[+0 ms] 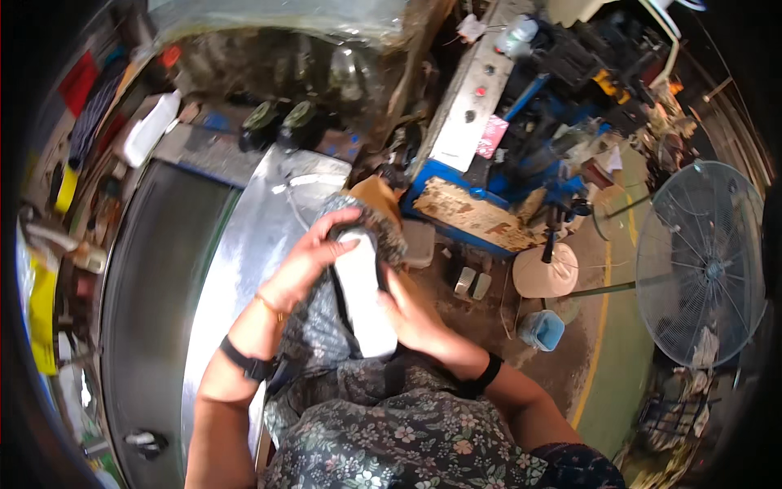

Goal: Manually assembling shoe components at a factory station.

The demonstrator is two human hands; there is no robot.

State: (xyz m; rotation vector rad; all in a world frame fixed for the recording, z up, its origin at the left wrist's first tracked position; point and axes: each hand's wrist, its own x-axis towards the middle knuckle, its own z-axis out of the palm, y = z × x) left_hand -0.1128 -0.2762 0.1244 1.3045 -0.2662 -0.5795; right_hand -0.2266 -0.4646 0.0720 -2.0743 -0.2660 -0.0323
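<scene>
A shoe with a white sole [364, 297] and a dark edge is between my two hands, its pale underside turned up. My left hand [314, 251] grips its far end, with the thumb pressed on the white surface. On the other side my right hand [405, 311] closes around the shoe's edge; some of its fingers are hidden beneath. A grey, speckled fuzzy piece [389, 234] lies just past the shoe's far end, close to my left fingertips. Whether it touches the shoe I cannot tell.
A dark conveyor belt [159, 301] and a shiny metal table [232, 269] lie to my left. Two dark shoe-like items [300, 124] stand beyond. Ahead right is a blue machine [464, 208] with buttons. A blue bin [542, 330], a pinkish stool [546, 271] and a large fan [709, 265] stand right.
</scene>
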